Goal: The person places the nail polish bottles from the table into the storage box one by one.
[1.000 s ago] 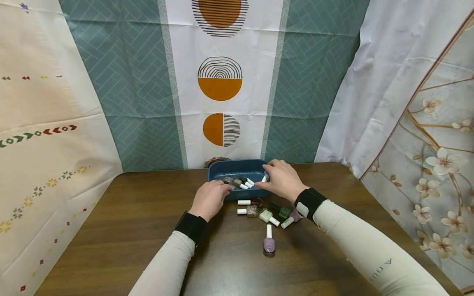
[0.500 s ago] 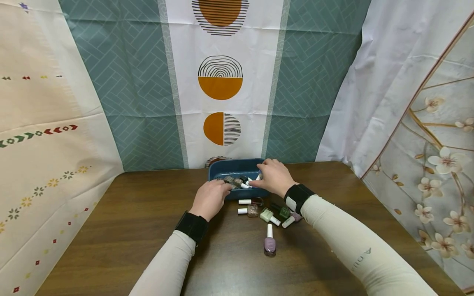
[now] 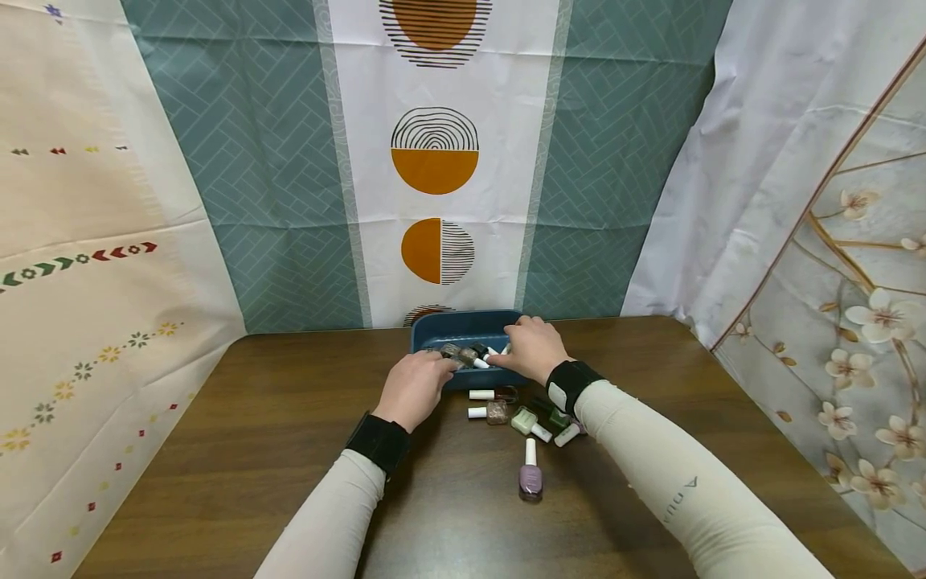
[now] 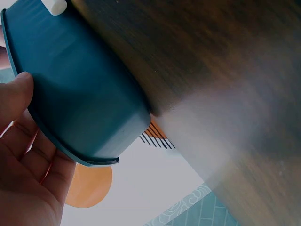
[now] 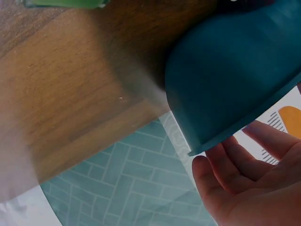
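Observation:
A dark blue plastic bin [image 3: 466, 320] stands at the table's back edge with several nail polish bottles [image 3: 470, 354] lying in it. My left hand [image 3: 415, 384] grips the bin's front left rim; in the left wrist view the thumb [image 4: 19, 92] lies on the outer wall and the other fingers are beyond the rim. Reaching over the right end, my right hand [image 3: 534, 351] has a white-capped nail polish bottle [image 3: 506, 349] between thumb and fingers, mostly hidden. In the right wrist view the bin wall [image 5: 225, 80] hides some fingertips.
In front of the bin lie a dark red bottle [image 3: 506, 394], a glittery bottle [image 3: 497, 412], a pale green bottle [image 3: 524, 420] and a dark green bottle [image 3: 559, 418]. A mauve bottle [image 3: 531, 481] lies nearer. Patterned cloths [image 3: 289, 201] hang behind the table.
My right hand has moved left inside the bin, carrying the white-capped bottle toward the others. The left hand keeps its place on the rim. The head view has shifted slightly.

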Motion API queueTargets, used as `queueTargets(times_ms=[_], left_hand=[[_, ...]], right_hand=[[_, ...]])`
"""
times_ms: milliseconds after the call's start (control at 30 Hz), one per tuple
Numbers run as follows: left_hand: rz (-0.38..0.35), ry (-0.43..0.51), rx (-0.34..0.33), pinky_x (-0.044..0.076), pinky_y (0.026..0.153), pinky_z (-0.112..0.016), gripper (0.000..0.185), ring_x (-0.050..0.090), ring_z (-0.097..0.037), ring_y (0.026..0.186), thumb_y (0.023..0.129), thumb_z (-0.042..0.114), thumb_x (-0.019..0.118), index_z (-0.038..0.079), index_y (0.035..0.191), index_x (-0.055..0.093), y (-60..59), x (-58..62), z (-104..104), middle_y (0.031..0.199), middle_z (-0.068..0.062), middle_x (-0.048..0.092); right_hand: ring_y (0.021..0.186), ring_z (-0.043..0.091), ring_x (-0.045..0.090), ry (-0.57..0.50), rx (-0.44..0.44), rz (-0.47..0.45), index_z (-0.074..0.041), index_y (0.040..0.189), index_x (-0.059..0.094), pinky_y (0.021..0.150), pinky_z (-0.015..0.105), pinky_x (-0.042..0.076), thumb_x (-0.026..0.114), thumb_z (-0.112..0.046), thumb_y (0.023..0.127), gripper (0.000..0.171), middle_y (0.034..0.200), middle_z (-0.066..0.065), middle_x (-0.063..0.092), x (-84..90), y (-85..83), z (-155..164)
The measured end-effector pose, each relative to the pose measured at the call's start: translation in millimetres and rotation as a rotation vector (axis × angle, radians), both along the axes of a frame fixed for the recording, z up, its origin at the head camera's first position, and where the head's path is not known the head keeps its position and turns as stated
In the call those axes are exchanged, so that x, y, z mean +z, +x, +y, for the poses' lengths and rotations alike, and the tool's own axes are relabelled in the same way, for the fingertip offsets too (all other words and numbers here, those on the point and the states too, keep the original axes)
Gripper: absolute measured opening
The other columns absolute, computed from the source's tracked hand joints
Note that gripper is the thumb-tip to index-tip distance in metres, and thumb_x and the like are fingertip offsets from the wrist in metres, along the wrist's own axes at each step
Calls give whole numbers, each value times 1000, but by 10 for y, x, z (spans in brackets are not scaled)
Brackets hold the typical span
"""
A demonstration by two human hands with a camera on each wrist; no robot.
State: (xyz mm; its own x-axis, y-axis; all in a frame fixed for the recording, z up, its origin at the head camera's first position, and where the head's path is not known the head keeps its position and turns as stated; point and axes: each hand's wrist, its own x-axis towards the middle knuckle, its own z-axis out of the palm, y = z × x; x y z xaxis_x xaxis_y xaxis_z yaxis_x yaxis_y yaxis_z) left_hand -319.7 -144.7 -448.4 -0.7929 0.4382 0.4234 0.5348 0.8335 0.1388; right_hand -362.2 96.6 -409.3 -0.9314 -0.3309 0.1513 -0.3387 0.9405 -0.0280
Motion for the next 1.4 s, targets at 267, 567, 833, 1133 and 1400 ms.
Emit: queueTargets(times_ms=[267,567,833,1133,1400], left_hand=[[-4,1,-6,61,89,-42,16,72,-25,93,102,13,81,14,117,86,3,16,6,94,-2,76],[-5,-5,-6,61,91,-44,15,73,-25,95,102,13,81,14,117,86,10,18,2,95,-2,76],[4,-8,-6,61,91,-43,15,73,-26,95,102,13,82,14,116,86,17,20,0,93,-2,76],[-5,-1,-6,61,91,-44,16,73,-26,95,102,13,81,14,118,86,29,27,-5,94,-3,76],[-1,-1,-11,61,90,-43,16,73,-25,93,102,13,81,14,118,86,-1,-1,-11,96,-3,77]], right_hand=[[118,39,67,19,-15,-30,-2,140,74,102,54,54,79,-60,99,71,129,19,73,-21,-45,-11],[106,34,74,49,-8,-51,-5,129,80,95,53,58,78,-62,98,65,113,13,80,-10,-76,-25],[114,32,75,54,-43,-103,-7,134,79,105,56,53,76,-66,98,69,115,11,82,-32,-130,-26],[117,32,74,44,-53,-117,-7,136,79,107,57,50,77,-65,98,70,121,11,81,-2,-108,-44],[116,32,74,30,-47,-118,-7,134,79,109,59,48,76,-66,97,70,120,12,81,-44,-138,-29]])
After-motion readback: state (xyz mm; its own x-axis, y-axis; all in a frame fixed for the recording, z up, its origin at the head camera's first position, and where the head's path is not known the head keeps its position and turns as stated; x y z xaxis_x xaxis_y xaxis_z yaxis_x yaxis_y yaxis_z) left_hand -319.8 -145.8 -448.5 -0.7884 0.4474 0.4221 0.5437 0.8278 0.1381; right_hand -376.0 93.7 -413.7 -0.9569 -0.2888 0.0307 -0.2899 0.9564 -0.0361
